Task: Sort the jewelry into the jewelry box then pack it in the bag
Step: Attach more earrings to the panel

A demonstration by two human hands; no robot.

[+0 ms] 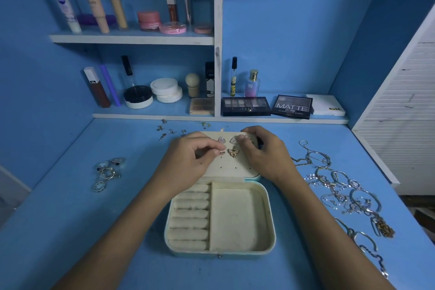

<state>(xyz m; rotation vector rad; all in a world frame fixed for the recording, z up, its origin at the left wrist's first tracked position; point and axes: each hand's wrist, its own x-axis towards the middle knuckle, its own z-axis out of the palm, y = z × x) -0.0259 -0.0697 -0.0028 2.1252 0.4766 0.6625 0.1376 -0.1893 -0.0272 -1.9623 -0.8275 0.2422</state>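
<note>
An open cream jewelry box (268, 214) lies on the blue table, with ring rolls on its left and a bare compartment on its right. Its lid panel (231, 168) lies flat behind it and carries two triangular stud earrings (227, 141) and a butterfly earring (233, 152). My left hand (195, 155) pinches a small earring (222, 152) against the panel beside the butterfly one. My right hand (266, 153) rests on the lid's right side, its fingertips pressed at the top edge. Several loose earrings (169, 130) lie behind the box, several rings (107, 172) to the left, and chains and bangles (343, 190) to the right.
Shelves behind the table hold cosmetics: tubes, jars, perfume bottles (253, 83) and eyeshadow palettes (246, 106). A white slatted panel (404, 106) stands at the right. No bag is in view.
</note>
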